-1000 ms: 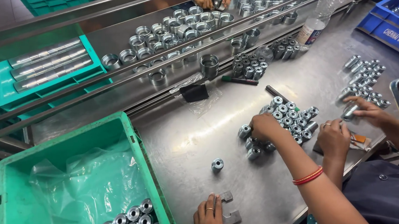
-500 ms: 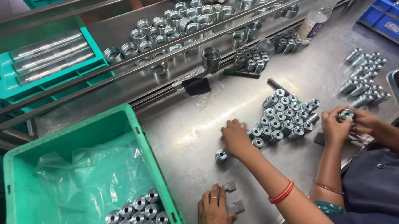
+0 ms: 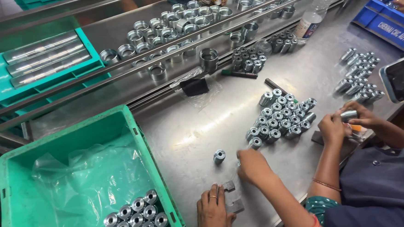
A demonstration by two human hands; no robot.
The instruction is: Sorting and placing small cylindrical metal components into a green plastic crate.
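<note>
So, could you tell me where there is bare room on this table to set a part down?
Bare steel lies between the green crate, the black pad and the lone fitting. It is crowded around the fitting cluster and the right hand.

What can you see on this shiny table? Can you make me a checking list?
Surface: steel table, bare in the middle.
Job's things: one lone metal piece stands beside the right hand; small grey blocks lie by the left hand; a cluster of metal pieces sits further back.
Clutter: marker pen, black pouch, plastic bottle, green crate with more pieces.
Hands: left hand lies flat, fingers touching a block; right hand is curled, contents hidden.
Cables: nothing seen.
Surroundings: co-worker's hands holding a piece; teal tray of rods.
</note>
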